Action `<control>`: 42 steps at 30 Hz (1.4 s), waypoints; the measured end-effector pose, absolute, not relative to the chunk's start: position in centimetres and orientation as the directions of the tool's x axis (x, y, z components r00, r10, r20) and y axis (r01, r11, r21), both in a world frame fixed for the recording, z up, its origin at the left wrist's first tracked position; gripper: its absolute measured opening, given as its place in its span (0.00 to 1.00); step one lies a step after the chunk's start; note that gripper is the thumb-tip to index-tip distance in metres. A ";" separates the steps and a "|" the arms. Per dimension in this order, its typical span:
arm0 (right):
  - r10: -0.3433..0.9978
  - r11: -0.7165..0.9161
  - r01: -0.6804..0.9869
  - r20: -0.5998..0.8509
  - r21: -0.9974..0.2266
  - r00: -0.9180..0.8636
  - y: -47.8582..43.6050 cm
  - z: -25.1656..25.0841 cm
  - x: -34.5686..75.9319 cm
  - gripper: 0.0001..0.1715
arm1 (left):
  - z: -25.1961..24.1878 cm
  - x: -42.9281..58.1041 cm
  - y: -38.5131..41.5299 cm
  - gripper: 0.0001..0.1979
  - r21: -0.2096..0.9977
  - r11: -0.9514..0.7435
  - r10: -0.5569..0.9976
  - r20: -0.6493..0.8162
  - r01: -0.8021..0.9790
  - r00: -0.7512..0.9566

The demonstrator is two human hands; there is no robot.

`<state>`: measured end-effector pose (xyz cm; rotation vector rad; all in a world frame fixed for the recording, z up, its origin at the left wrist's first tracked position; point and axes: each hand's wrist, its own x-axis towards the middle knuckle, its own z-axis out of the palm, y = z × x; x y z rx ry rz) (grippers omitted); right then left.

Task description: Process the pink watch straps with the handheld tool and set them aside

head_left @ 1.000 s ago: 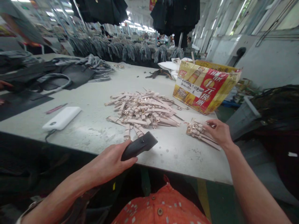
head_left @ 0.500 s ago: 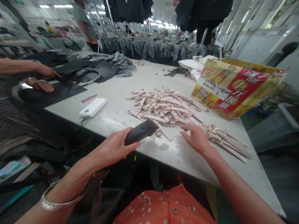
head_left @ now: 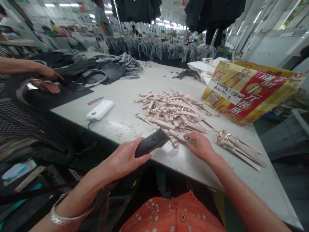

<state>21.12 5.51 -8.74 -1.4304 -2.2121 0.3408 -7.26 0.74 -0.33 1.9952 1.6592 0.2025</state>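
My left hand (head_left: 127, 157) is wrapped round a black hand-held device (head_left: 152, 141) shaped like a hair clipper, with a small button on top. Its wide end points toward a heap of pale pinkish straps (head_left: 169, 111) with gold-coloured metal fittings. At the near edge of this heap, my right hand (head_left: 200, 145) has its thumb and fingers closed about the end of one pale strap (head_left: 181, 138). The fingers partly cover that strap's end. To the right lies a separate bundle of similar straps (head_left: 238, 149), laid side by side.
A yellow and red bag (head_left: 241, 91) stands at the table's right edge. On the left are a white power bank (head_left: 100, 110) with a cable and a thin pink tool (head_left: 95, 100). Another person's hands (head_left: 47, 86) rest on black bag pieces (head_left: 72, 95).
My right hand has closed on a strap at the heap's near edge. That strap has shifted right. The view has swung slightly; my left hand keeps its hold on the black device.
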 end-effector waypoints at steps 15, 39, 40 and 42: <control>0.969 0.245 0.881 0.142 -0.405 -0.204 -1.3 -9.5 26.8 0.26 | -1.8 -2.5 1.9 0.18 0.441 -0.286 0.837 -0.317 0.851 0.445; 0.959 0.247 0.670 0.274 -0.701 -0.067 0.3 -12.1 24.3 0.10 | -0.7 4.1 6.2 0.19 0.288 -0.544 0.699 -0.364 0.788 0.616; 0.960 0.242 0.672 0.274 -0.699 -0.060 0.3 -12.2 24.3 0.10 | -0.8 4.3 6.3 0.19 0.298 -0.535 0.702 -0.364 0.790 0.612; 0.959 0.235 0.675 0.279 -0.700 -0.045 0.3 -12.3 24.3 0.09 | -1.0 4.1 6.3 0.18 0.329 -0.515 0.709 -0.356 0.792 0.609</control>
